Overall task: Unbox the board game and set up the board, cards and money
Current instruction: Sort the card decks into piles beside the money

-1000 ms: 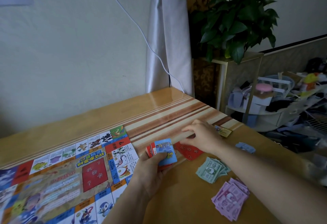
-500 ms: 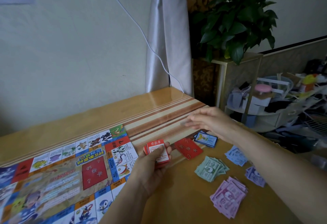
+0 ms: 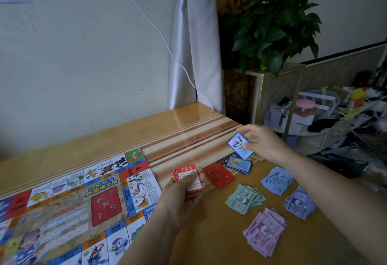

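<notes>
Two grips hold cards. The left grip [image 3: 180, 200] is closed round a red card stack [image 3: 185, 169]. The right grip [image 3: 263, 141] pinches one shiny blue card [image 3: 238, 145].

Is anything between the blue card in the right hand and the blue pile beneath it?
Nothing visible: the right hand pinches the blue-bordered picture card in open air above the small pile of blue-bordered cards.

Home, lived-in room: glossy striped wooden table [image 3: 188, 124] against pale wall [image 3: 83, 55]; grey tied curtain [image 3: 192, 45] behind its far corner; leafy green houseplant [image 3: 272, 24] on gold-framed stand [image 3: 278, 89]; cluttered white household rack [image 3: 314, 122] past right edge.
</notes>
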Demonstrator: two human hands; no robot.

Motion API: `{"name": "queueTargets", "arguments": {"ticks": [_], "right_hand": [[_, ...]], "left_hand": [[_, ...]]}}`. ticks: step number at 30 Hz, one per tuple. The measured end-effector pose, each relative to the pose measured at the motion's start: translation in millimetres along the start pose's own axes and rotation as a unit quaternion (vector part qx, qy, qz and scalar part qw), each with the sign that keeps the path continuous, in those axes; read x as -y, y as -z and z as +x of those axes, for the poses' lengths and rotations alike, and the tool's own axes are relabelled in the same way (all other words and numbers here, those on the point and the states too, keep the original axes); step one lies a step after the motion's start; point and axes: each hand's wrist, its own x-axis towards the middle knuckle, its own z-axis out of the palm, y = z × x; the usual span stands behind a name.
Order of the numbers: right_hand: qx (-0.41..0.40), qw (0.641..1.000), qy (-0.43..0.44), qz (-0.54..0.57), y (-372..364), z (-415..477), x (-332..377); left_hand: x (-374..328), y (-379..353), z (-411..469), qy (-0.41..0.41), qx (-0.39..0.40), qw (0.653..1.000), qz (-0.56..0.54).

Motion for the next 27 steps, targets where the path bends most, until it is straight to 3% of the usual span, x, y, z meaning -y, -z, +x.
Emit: {"name": "queueTargets", "arguments": {"ticks": [8,13,19,27], "right_hand": [[0.052,0.989,-0.017,-0.137,-33,8,-14],[-0.002,0.963,0.007,-0.268,-38,5,-18],[0.093,0.962,-0.034,-0.255,-38,3,-11],[0.0,0.964,-0.022,-0.265,-48,3,-15]], "left_hand": [[-1,-2,-2,0.002,0.002,1.0,0.007],[-2,0,-4,0.006,0.0,1.0,0.008],[-6,-1,-10,0.05,0.066,0.995,-0.06],[-3,0,-9,0.001,0.056,0.998,0.033]]}}
